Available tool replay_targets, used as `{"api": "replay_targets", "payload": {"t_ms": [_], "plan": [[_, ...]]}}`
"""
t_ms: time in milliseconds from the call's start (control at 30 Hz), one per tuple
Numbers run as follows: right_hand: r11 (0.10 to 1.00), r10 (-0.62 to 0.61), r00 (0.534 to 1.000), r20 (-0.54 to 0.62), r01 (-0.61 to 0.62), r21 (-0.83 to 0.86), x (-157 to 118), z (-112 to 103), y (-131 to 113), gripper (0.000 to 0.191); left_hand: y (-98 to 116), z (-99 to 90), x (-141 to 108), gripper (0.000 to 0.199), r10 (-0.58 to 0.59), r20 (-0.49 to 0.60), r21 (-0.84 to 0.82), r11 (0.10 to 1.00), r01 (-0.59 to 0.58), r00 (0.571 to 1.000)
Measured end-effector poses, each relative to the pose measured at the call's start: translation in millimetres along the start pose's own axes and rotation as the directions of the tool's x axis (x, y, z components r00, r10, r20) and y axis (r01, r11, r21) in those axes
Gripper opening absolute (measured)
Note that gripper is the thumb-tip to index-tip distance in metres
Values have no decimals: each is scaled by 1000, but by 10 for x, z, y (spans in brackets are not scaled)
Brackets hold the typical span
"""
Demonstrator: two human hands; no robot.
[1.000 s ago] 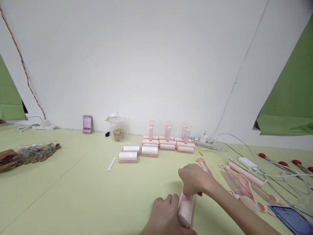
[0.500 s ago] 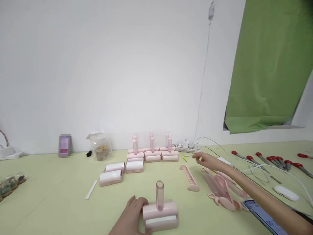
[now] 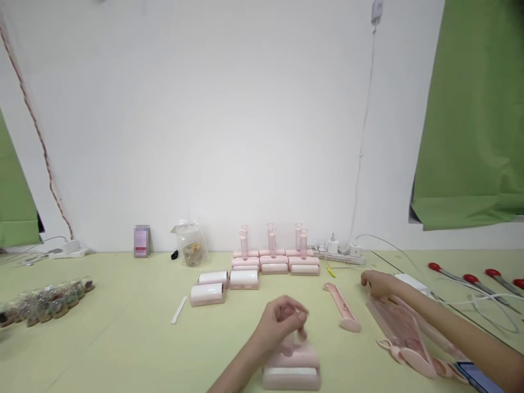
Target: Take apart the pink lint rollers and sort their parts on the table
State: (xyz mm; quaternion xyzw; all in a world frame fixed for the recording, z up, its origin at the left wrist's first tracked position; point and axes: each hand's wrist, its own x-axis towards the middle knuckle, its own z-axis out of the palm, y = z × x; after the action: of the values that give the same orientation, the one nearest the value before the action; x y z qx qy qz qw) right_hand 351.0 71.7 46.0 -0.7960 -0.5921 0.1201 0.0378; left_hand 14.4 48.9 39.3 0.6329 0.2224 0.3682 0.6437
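Observation:
In front of me stands a pink lint roller (image 3: 291,377) with a short clear pink tube handle pointing up. My left hand (image 3: 283,322) is closed around the top of that handle, hiding most of it. Off to the right, my right hand (image 3: 377,285) has its fingers bent down at the far end of a pile of translucent pink plastic parts (image 3: 403,327); what the fingertips hold is hidden. Pink end pieces with ring loops (image 3: 388,347) lie at the near end of this pile. Between the hands rests a long pink handle piece (image 3: 342,307) with a rounded end.
Several lint rollers (image 3: 274,265) with upright handles stand by the wall. White rolls (image 3: 208,293) in pink cases and a white strip (image 3: 179,310) lie left of them. Behind are a power strip (image 3: 341,259) and a bagged tape roll (image 3: 191,248). A phone (image 3: 477,376) and red-tipped tools (image 3: 470,279) lie right.
My left hand has moved from the lint roller's left side up onto its handle. My right hand has come down to the pile of pink parts. The view has turned left.

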Motion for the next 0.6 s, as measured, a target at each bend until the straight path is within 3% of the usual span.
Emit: {"api": "replay_targets", "payload": {"t_ms": [133,233,367,433,533,600], "plan": [[978,-88,979,-183,120,172,-22,-234,-239,22,-165,143,54,50,-84,-50,-123,989,77,995],[889,-197,921,-335,312,335,-205,-331,-672,33,-169,165,49,51,-94,-76,-157,984,81,993],[693,-350,845,-404,524,496,-713,-186,-1360,41,-140,168,36,51,-110,-94,-190,978,90,989],[524,-406,804,-434,594,610,-972,-67,-1615,32,-136,172,39,50,-121,-91,-195,976,101,989],[476,-503,729,-465,682,555,-1218,60,-1810,19,-127,188,52,48,-126,-85,-178,978,109,988],[492,-529,715,-458,698,520,-1276,92,-1851,18,-116,199,59,49,-123,-85,-162,981,108,989]]}}
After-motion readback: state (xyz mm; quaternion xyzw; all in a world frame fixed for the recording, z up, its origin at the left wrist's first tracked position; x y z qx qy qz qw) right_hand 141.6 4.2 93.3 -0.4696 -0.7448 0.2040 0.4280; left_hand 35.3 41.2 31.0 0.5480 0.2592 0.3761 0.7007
